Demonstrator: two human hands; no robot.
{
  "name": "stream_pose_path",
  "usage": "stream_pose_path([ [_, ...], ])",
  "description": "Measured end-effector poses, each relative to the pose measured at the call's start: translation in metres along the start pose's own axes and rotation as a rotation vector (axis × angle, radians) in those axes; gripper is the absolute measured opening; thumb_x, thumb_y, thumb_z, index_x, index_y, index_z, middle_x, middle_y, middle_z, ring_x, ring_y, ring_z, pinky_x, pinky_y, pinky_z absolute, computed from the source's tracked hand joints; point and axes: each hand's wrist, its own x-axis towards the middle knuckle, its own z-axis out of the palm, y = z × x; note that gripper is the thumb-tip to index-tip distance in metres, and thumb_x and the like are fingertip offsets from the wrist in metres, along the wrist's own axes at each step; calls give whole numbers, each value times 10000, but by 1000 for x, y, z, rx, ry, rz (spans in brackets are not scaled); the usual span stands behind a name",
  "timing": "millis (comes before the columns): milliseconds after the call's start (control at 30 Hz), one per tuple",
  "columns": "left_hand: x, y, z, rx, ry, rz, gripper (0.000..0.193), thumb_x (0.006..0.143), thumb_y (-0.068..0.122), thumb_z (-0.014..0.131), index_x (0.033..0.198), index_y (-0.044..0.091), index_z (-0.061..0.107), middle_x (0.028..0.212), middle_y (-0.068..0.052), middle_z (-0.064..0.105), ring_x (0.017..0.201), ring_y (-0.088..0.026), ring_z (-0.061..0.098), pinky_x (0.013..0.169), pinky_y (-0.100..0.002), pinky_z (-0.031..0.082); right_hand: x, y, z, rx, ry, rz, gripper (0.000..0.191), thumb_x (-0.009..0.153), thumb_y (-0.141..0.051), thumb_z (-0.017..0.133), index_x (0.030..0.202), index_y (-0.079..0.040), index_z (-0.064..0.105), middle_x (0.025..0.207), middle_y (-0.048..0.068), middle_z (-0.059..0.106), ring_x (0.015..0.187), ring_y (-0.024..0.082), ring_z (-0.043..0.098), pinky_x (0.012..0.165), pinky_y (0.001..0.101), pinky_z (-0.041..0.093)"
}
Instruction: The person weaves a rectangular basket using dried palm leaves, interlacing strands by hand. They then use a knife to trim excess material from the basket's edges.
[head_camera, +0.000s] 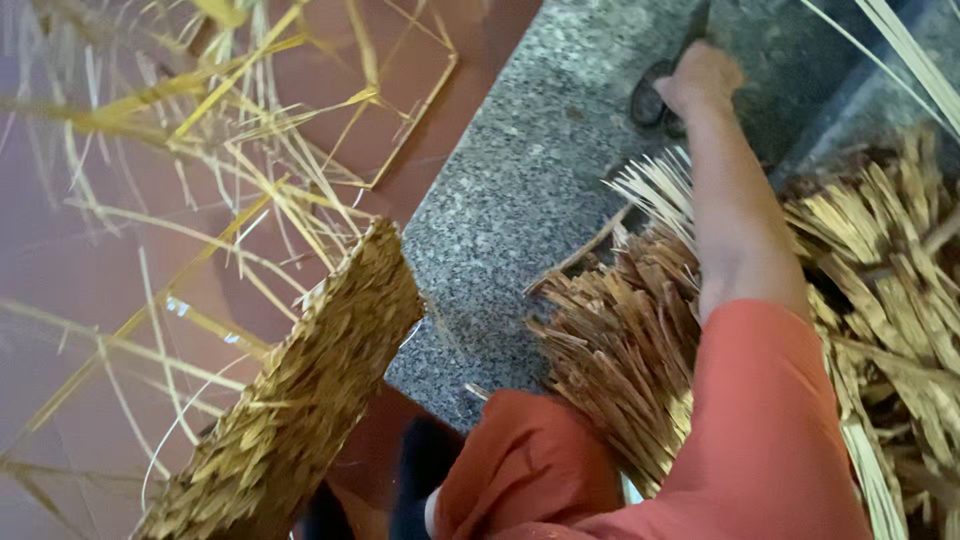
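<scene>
Reaching across the grey speckled stone slab (520, 190), the person's right arm in an orange sleeve (770, 420) stretches toward its far edge. Largest in view is the spread of dry split cane strips: one heap (625, 330) lies under and beside the arm, another heap (890, 270) lies to its right. A long tight bundle of cut strips (300, 400) leans lower left, its cut ends facing the camera, over the reddish floor (70, 270). Loose yellow strips (250, 130) fan out above it.

The right hand (700, 78) is curled closed around a dark object (650, 100) on the slab, probably a tool handle or scissor loops; blur prevents telling which. The left hand is out of view.

To do this pick-up well, I judge the grip should settle fully on the dark object before lifting, and the forearm should rise clear of the pale strip ends (660, 185) just beside it, so the heap is not dragged or scattered.
</scene>
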Motion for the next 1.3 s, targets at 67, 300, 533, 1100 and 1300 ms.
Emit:
stream_pose_path([
  [67, -23, -26, -76, -37, 103, -32, 234, 1081, 223, 610, 1267, 101, 535, 1217, -44, 553, 1048, -130, 517, 925, -264, 493, 6, -2, 6, -16, 14, -56, 499, 810, -425, 829, 1085, -15, 758, 1088, 253, 731, 1014, 419, 692, 855, 510, 531],
  [300, -82, -92, -201, -199, 333, -41, 161, 1138, 147, 617, 1188, -4, 590, 1094, -75, 627, 928, -121, 561, 891, -240, 484, -8, -62, 7, -292, -131, -400, 377, 770, -315, 800, 1052, -64, 807, 1071, 228, 752, 994, 380, 724, 837, 471, 565],
  [533, -111, -58, -235, -227, 500, -37, 174, 1159, 111, 638, 1110, -55, 648, 954, -57, 655, 808, -85, 553, 796, -195, 445, -82, -150, 13, 336, -479, -802, 371, 709, -247, 863, 1021, -90, 741, 994, 101, 769, 880, 236, 726, 831, 374, 585],
  [1100, -164, 22, -420, -667, 827, 255, 355, 1003, 423, 696, 1028, 69, 683, 942, -1, 661, 881, -120, 601, 824, -299, 496, -377, -344, -53, 1580, -1008, -1042, 372, 1134, -288, 532, 1397, -27, 508, 1013, 41, 625, 760, 97, 550, 723, 258, 471],
  [1300, -245, -39, -539, -704, 994, 436, 269, 1060, 305, 724, 981, 64, 637, 951, 5, 626, 907, -104, 571, 824, -293, 461, -526, -417, -113, 1418, -914, -1403, 339, 1004, 33, 732, 1321, -9, 622, 984, 6, 636, 687, 36, 530, 577, 186, 384],
])
